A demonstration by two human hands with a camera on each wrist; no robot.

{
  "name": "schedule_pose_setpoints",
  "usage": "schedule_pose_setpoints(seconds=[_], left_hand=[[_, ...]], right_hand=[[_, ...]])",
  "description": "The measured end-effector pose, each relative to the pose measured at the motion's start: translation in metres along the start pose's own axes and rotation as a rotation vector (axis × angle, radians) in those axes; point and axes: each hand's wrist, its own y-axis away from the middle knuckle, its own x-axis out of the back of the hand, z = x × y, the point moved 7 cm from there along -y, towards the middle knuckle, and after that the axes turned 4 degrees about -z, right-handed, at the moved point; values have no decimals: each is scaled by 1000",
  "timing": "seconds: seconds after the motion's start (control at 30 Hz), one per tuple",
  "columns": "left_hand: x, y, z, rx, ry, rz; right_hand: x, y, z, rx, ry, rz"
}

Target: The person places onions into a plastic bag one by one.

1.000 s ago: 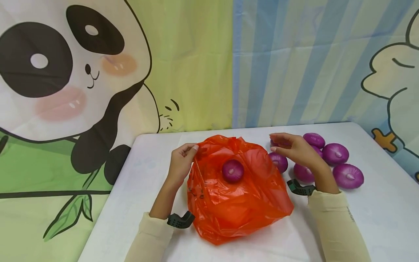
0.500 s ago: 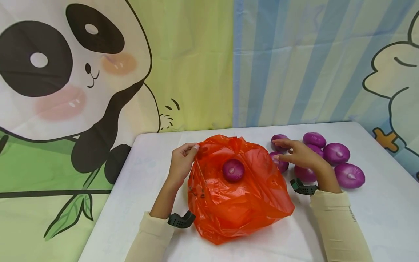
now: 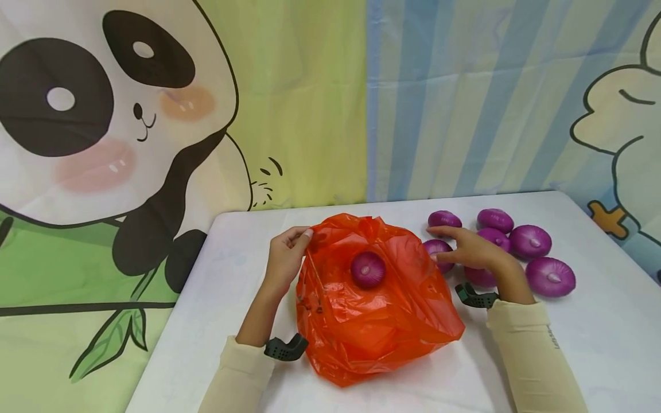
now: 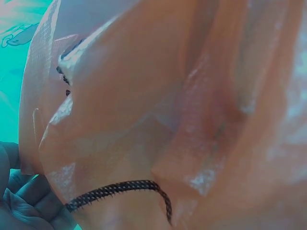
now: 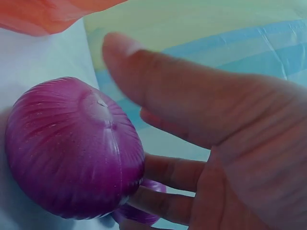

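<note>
An orange-red plastic bag [image 3: 356, 338] lies spread on the table with its mouth facing up. One purple onion [image 3: 368, 269] shows inside it. My left hand [image 3: 287, 255] pinches the bag's left rim between thumb and fingers; the left wrist view shows the thin film close up. Beside the bag's right edge, my right hand [image 3: 472, 249] hovers over another purple onion [image 3: 435, 251]. In the right wrist view the fingers reach along the far side of that onion [image 5: 72, 148], while the thumb stands raised away from it.
Several more purple onions [image 3: 530, 242] lie at the right, around and behind my right hand; one onion [image 3: 444, 219] sits alone near the back. The white table [image 3: 609, 344] ends at a printed cloth backdrop [image 3: 304, 115].
My right hand has come down slightly onto the onion beside the bag, uncovering the one behind. My left hand and the bag have stayed in place.
</note>
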Motion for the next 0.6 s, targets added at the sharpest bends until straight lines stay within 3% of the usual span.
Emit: schedule_pose_setpoints(seconds=[0.23, 0.6], left_hand=[[1, 0, -1, 6, -1, -3], [0, 0, -1, -4, 3, 0]], right_hand=[[-8, -2, 2, -11, -16, -46], [-9, -3, -2, -23, 4, -47]])
